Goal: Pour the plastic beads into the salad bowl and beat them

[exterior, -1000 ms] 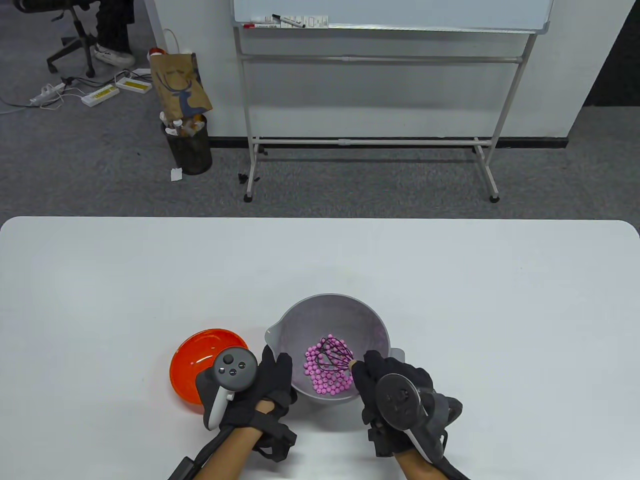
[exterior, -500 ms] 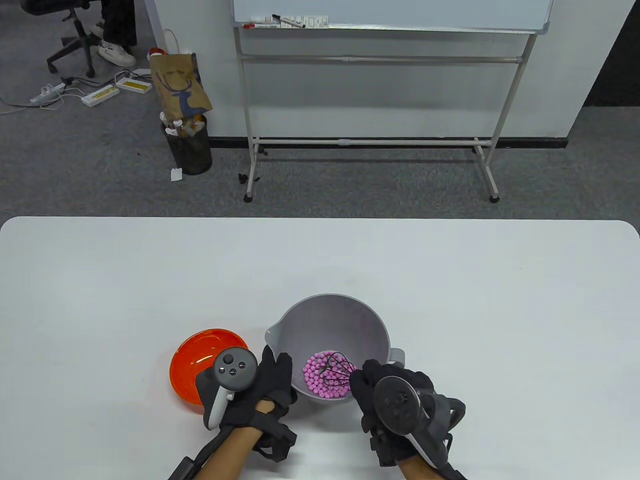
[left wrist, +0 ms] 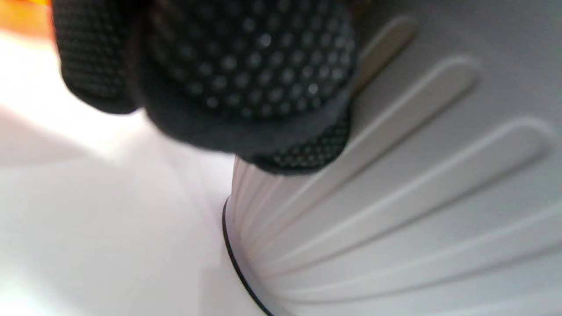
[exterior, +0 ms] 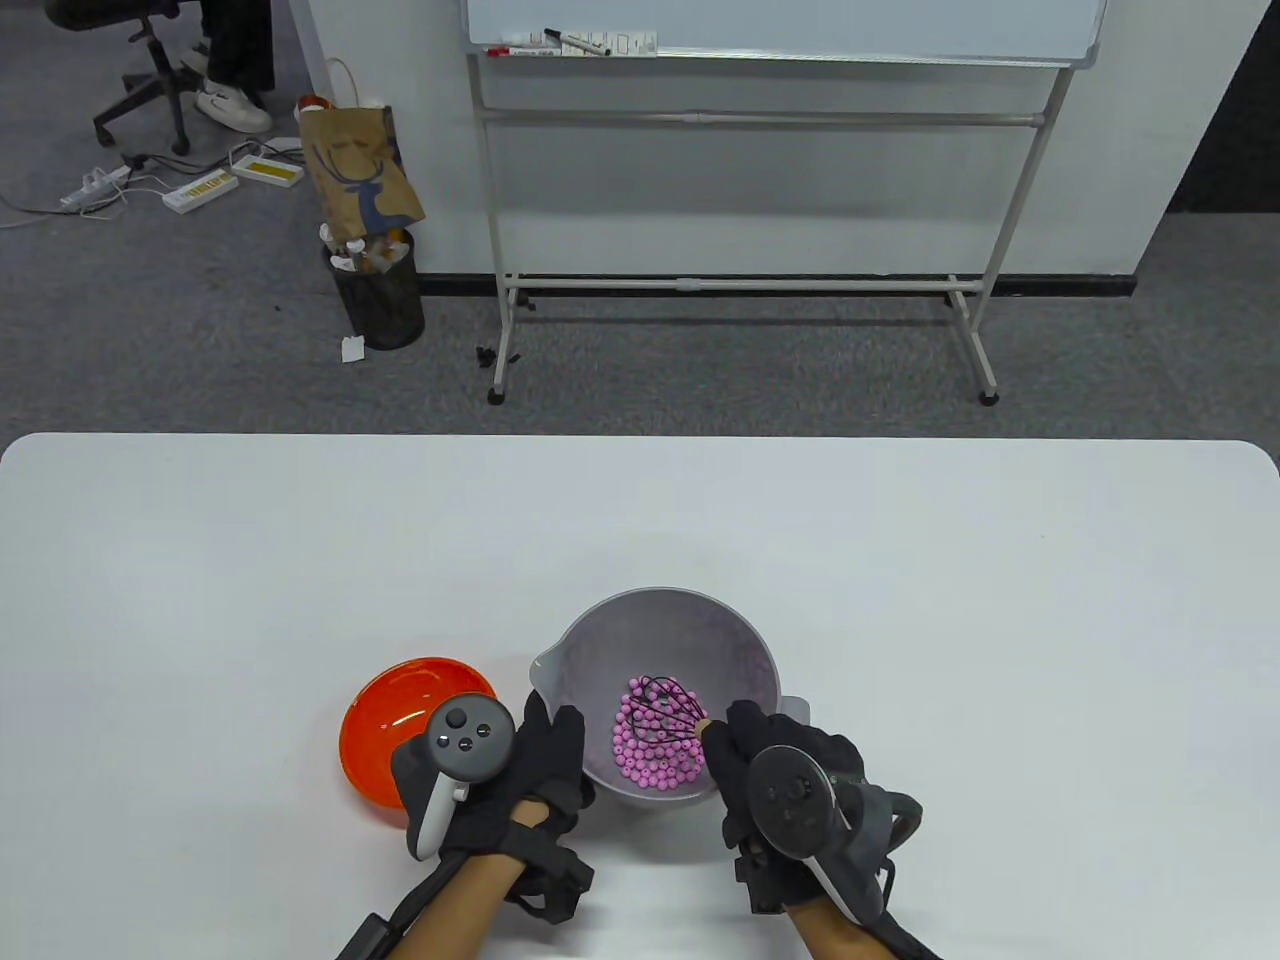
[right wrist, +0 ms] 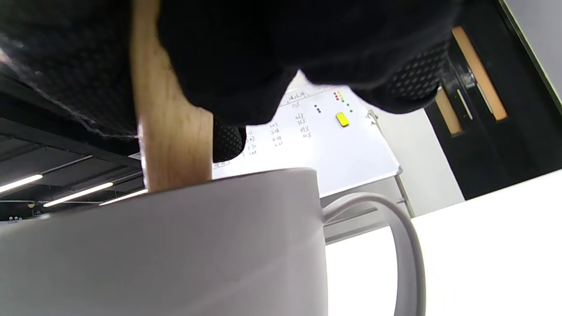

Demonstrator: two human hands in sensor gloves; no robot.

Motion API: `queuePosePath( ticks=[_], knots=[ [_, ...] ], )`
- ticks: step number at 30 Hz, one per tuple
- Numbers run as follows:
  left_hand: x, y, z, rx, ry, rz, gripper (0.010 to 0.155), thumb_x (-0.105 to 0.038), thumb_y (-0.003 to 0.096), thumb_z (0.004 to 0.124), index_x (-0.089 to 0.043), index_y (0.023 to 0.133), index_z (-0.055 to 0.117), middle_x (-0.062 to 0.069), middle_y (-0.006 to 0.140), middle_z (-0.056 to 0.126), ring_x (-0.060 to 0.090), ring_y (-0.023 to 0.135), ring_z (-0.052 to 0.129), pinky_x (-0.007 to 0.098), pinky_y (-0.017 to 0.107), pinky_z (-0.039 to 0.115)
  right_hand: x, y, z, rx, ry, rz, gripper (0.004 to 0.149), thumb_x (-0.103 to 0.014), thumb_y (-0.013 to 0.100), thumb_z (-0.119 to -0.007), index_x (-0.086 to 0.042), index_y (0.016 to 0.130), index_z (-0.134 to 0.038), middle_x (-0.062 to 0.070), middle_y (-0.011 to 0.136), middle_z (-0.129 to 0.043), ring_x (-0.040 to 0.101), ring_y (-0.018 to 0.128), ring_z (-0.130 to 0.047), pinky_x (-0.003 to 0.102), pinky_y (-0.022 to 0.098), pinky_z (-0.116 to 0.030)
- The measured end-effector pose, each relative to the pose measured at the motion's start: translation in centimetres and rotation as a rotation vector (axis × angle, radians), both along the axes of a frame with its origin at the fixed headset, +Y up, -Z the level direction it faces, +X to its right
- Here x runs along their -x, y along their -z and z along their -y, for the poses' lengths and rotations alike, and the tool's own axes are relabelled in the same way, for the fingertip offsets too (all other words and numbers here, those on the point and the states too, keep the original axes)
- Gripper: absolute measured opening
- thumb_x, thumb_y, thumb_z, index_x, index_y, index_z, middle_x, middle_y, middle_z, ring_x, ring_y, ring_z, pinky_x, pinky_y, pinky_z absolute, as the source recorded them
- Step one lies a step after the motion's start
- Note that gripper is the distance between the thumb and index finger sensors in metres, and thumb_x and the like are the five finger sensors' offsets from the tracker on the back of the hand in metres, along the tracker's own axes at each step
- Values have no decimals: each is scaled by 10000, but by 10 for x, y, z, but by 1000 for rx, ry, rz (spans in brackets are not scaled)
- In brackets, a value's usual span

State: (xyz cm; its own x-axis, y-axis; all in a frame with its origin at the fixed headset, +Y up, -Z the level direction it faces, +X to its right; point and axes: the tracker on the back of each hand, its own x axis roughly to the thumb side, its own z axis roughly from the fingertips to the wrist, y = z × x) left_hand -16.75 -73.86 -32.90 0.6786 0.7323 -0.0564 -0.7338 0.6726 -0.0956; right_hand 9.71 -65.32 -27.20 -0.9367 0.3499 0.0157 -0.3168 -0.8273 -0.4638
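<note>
With the right grip (exterior: 775,775) curled around the wooden handle of the whisk (exterior: 668,712) among the pink beads (exterior: 650,745) just ahead of it, and the left grip (exterior: 525,770) pressing the salad bowl (exterior: 700,625) wall, small circles should keep beads inside.

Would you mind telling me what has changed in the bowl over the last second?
The whisk, gripped by the right hand, swung toward the near wall and then back out toward the middle, dragging the pink beads with it. The left hand stayed pressed against the salad bowl; bowl and orange dish did not shift.
</note>
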Motion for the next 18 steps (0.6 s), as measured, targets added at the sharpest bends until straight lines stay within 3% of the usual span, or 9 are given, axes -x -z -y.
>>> queuePosePath(
  ticks=[11, 18],
  knots=[
    [0, 0, 0, 0, 1, 0, 767, -612, 537, 467, -23, 1025, 528, -6, 416, 1071, 78, 111, 1038, 397, 352, 910, 5, -13, -15, 0, -91, 26, 449, -523, 366, -958, -174, 638, -1033, 15, 234, -1001, 191, 74, -926, 416, 406, -846],
    [0, 0, 0, 1, 1, 0, 766, -611, 537, 466, -24, 1025, 528, -5, 417, 1071, 79, 112, 1037, 396, 352, 910, -1, -6, -10, 126, 108, -74, 449, -523, 377, -947, -171, 646, -1024, 11, 237, -998, 184, 75, -926, 412, 405, -849]
  ],
)
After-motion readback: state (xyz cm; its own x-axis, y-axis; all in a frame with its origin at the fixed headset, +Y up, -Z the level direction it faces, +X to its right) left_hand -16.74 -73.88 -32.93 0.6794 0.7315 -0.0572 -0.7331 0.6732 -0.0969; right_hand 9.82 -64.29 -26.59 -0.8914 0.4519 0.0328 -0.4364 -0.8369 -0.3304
